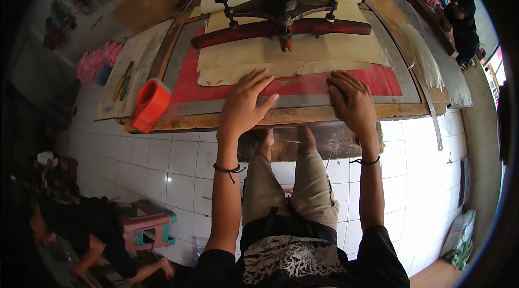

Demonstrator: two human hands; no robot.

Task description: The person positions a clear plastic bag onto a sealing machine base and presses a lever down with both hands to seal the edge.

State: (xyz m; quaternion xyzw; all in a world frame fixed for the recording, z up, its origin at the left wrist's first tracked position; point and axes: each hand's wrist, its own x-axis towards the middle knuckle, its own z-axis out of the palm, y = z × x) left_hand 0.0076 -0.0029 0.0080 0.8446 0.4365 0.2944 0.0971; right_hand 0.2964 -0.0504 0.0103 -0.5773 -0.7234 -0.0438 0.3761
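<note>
My left hand [247, 101] lies with its fingers stretched out and thumb apart on the near part of a red sheet [303, 87]. To its right, my right hand [352, 98] rests on the same sheet, palm down, fingers slightly bent, and I see nothing held in it. Beige paper [270, 55] with a torn, uneven near edge covers the middle of the red sheet. Both lie on a grey board with a wooden front edge [303, 115]. Above the paper hangs a black press head [281, 7] with two knobs and a curved, worn red bar [335, 27].
A red tape dispenser [151, 105] sits at the board's near left corner, beside hand tools [123, 83] with green and orange handles. At the right are white cable ties [421, 58] and a metal ruler [434, 112]. Other people are at lower left [81, 234] and upper right [462, 23].
</note>
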